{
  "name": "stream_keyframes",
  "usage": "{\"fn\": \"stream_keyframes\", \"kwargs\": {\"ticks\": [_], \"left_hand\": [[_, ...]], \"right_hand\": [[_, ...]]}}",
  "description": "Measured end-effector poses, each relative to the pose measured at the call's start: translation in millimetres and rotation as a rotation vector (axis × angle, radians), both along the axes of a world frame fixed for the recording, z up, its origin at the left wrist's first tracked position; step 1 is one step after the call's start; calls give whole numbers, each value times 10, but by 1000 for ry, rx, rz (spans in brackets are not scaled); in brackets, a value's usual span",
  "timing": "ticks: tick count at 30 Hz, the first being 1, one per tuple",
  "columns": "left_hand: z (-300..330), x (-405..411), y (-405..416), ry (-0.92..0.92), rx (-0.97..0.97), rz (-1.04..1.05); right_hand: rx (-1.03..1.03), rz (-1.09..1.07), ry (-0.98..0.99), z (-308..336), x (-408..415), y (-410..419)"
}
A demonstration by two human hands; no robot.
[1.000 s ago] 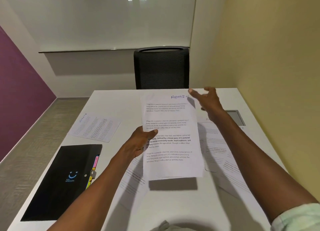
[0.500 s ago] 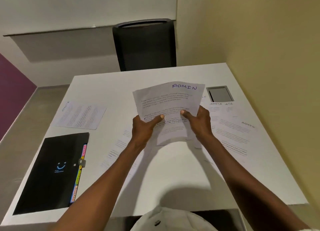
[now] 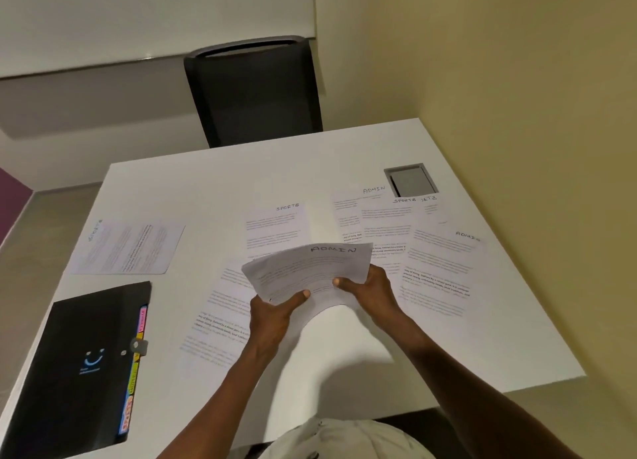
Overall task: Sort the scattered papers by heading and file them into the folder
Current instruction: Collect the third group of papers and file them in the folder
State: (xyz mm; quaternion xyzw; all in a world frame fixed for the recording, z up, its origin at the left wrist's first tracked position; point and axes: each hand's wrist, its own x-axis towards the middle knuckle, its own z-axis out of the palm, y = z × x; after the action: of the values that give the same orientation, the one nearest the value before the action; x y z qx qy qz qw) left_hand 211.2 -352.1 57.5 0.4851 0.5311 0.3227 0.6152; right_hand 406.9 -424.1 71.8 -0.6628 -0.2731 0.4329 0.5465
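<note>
a: you've got the admin sheets [image 3: 306, 272] pinched in both hands, lifted above the middle of the white table [image 3: 206, 183]. what's the sensible way on from here?

b: i'd square that little stack first, then gather the rest under the same heading. one admin sheet [image 3: 444, 269] lies to your right, another admin sheet [image 3: 351, 214] sits further back near the grey hatch [image 3: 410, 181]. leave the sports sheet [image 3: 275, 226] and the far-left sheet [image 3: 127, 248] for a second pile

a: and how are my hands sitting?

b: your left hand [image 3: 272, 312] grips the near left edge, thumb on top, fingers curled beneath. your right hand [image 3: 374, 286] pinches the near right edge the same way. both forearms reach forward from below, and the paper bows downward between your grips, so ease your hands apart a touch to flatten it

a: where's the folder?

b: the black folder [image 3: 79, 362] lies shut at the near left corner, coloured tabs [image 3: 132, 372] along its right edge, well apart from your hands. nothing looks filed yet, and you'll likely need one hand free to unclasp it
</note>
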Motion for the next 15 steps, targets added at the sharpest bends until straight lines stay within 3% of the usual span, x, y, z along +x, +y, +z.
{"fn": "stream_keyframes", "kwargs": {"ticks": [15], "left_hand": [[199, -48, 506, -35, 5, -189]], "right_hand": [[-34, -130, -91, 63, -103, 24]]}}
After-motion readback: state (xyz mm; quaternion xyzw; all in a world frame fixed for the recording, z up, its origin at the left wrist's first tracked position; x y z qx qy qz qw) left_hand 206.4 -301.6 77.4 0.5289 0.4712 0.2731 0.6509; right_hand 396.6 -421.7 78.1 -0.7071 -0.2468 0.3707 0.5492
